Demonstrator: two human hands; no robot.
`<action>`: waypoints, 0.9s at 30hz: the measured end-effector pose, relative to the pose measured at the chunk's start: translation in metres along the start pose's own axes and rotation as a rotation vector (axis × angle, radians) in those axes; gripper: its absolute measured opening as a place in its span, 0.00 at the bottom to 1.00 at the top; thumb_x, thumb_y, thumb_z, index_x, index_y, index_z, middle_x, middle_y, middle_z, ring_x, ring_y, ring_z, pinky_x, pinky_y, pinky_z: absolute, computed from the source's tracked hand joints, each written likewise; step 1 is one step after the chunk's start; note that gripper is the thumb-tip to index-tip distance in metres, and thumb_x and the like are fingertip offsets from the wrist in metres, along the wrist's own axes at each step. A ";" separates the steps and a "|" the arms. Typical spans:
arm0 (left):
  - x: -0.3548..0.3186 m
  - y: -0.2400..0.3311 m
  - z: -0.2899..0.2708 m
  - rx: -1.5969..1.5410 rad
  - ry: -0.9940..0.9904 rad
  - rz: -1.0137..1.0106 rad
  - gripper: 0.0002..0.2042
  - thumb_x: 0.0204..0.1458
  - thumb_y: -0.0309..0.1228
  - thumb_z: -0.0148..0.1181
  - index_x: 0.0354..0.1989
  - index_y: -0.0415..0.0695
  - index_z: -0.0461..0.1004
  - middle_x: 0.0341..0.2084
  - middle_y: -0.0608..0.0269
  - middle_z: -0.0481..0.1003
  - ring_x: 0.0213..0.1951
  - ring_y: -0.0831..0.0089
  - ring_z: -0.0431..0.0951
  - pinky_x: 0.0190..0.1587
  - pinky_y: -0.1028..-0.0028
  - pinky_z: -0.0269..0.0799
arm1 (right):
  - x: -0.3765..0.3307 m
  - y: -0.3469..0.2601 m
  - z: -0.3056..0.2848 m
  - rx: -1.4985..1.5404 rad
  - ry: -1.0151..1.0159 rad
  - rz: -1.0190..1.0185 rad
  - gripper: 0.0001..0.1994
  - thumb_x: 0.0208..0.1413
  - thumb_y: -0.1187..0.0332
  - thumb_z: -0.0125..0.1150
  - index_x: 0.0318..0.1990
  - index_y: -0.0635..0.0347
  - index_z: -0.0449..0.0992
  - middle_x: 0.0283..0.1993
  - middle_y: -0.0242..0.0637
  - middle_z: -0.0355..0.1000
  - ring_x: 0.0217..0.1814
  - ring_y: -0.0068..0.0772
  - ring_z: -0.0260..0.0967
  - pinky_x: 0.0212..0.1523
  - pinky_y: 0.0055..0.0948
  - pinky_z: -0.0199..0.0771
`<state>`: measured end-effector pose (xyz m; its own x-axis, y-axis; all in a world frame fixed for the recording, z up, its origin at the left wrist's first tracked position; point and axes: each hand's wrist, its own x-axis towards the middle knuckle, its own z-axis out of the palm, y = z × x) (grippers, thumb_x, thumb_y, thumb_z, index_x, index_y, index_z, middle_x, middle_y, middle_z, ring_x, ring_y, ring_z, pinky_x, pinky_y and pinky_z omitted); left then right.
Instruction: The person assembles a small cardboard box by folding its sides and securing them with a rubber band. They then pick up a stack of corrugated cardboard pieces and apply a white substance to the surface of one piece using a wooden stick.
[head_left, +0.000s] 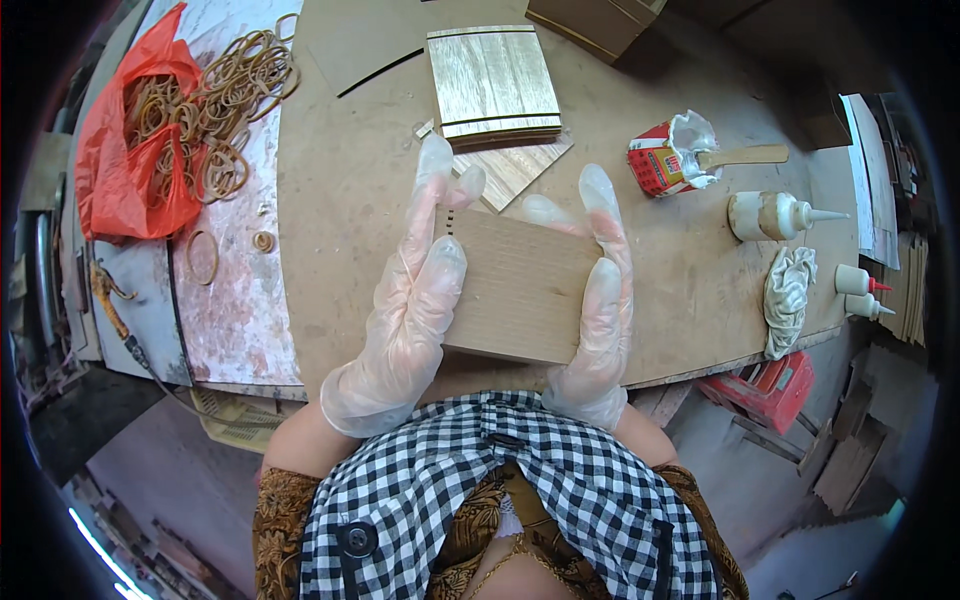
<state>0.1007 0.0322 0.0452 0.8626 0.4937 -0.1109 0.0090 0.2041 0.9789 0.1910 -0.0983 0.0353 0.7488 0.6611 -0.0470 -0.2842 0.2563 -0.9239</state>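
Note:
Between my two gloved hands I hold a tan wooden box (520, 285), its broad flat face turned up. Small dark notches mark its upper left corner. My left hand (410, 290), in a thin translucent glove, grips the left side with the thumb along the edge. On the opposite side, my right hand (600, 300) presses with its thumb and fingers, also gloved. Just beyond lies a stack of pale wood-grain panels (495, 85) with dark grooves near two edges. A loose pale panel (515, 168) sticks out under that stack.
Rubber bands (245, 85) spill from a red plastic bag (150, 130) at the far left. To the right are a carton with a wooden spreader (745, 155), a glue bottle (765, 216), a crumpled cloth (790, 300) and small red-tipped bottle (860, 280). A red stool (770, 390) stands below the table.

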 end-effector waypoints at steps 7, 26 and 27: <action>0.000 -0.003 0.002 -0.018 0.007 -0.005 0.37 0.64 0.47 0.45 0.73 0.38 0.39 0.66 0.52 0.58 0.66 0.66 0.58 0.68 0.67 0.52 | -0.004 -0.003 0.003 0.055 0.068 0.091 0.27 0.71 0.55 0.35 0.71 0.61 0.48 0.64 0.43 0.62 0.64 0.30 0.62 0.63 0.32 0.65; 0.011 -0.021 -0.005 -0.035 -0.054 0.111 0.33 0.67 0.44 0.41 0.73 0.37 0.40 0.70 0.50 0.51 0.69 0.67 0.54 0.69 0.69 0.49 | 0.005 -0.007 0.008 0.043 0.020 0.010 0.31 0.71 0.53 0.34 0.74 0.59 0.39 0.70 0.43 0.55 0.70 0.33 0.56 0.68 0.34 0.58; 0.010 -0.019 -0.006 -0.045 -0.065 0.106 0.33 0.67 0.43 0.41 0.73 0.37 0.39 0.71 0.51 0.48 0.70 0.67 0.51 0.70 0.69 0.47 | 0.005 -0.008 0.009 0.042 0.016 0.014 0.31 0.71 0.53 0.34 0.74 0.59 0.39 0.71 0.43 0.54 0.71 0.33 0.55 0.69 0.34 0.57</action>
<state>0.1063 0.0379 0.0242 0.8884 0.4590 0.0052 -0.1049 0.1921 0.9758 0.1913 -0.0907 0.0458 0.7541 0.6534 -0.0664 -0.3197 0.2770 -0.9061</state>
